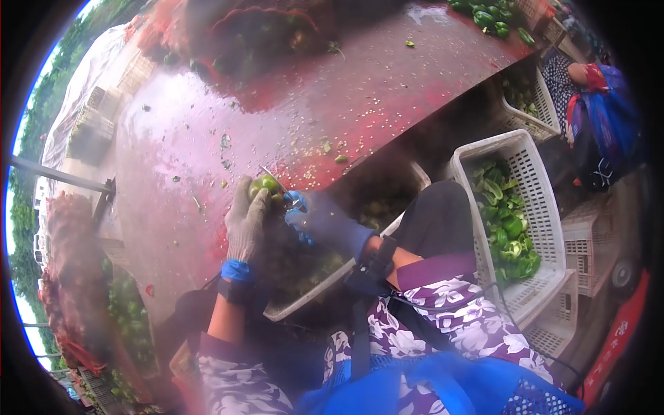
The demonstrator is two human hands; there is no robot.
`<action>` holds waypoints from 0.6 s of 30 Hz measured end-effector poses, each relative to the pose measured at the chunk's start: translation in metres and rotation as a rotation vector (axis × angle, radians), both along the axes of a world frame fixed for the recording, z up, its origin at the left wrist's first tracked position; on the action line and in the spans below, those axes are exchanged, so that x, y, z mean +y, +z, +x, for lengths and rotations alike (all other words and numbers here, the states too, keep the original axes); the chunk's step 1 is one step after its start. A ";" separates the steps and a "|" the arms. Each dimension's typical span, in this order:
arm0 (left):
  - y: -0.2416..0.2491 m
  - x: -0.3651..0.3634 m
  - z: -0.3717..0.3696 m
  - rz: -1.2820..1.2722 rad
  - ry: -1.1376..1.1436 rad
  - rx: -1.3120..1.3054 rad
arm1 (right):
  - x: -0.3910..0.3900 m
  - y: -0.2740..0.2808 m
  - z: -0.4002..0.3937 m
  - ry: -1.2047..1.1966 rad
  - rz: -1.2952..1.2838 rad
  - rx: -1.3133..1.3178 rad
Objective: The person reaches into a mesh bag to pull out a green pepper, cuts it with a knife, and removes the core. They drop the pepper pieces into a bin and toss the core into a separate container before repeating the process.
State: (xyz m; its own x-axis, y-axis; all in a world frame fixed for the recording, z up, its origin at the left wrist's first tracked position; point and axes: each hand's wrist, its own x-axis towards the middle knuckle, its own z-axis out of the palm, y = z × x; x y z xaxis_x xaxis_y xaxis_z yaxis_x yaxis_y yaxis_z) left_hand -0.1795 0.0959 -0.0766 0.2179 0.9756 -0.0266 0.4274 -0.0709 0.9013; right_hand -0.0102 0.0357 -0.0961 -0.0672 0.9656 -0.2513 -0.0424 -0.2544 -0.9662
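Note:
My left hand (247, 218), in a pale knit glove with a blue band at the wrist, is wrapped round a green pepper (265, 185) above the table's near edge. My right hand (311, 216), in a blue glove, is closed round a small cutting tool (295, 203) with a thin metal tip, close against the pepper's right side. The tool's exact shape is partly hidden by the fingers. Small pale seeds and green scraps lie scattered on the reddish tabletop (277, 117) beyond my hands.
On the right a white crate (546, 207) holds cut green pepper pieces. Another crate (325, 285) sits below my hands. Red net sacks (76, 277) stand at the left; whole peppers (487, 17) lie at the far right corner. A person (609, 111) is at the right edge.

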 end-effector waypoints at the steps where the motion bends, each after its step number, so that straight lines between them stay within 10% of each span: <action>1: -0.006 0.005 -0.002 0.026 0.003 0.003 | 0.000 0.000 -0.001 0.015 -0.001 -0.047; 15: -0.039 0.026 -0.004 0.307 0.103 0.261 | 0.011 -0.003 -0.015 0.039 -0.042 -0.260; 18: -0.027 0.021 0.001 0.227 0.106 0.329 | 0.020 -0.041 -0.025 0.092 0.330 -0.639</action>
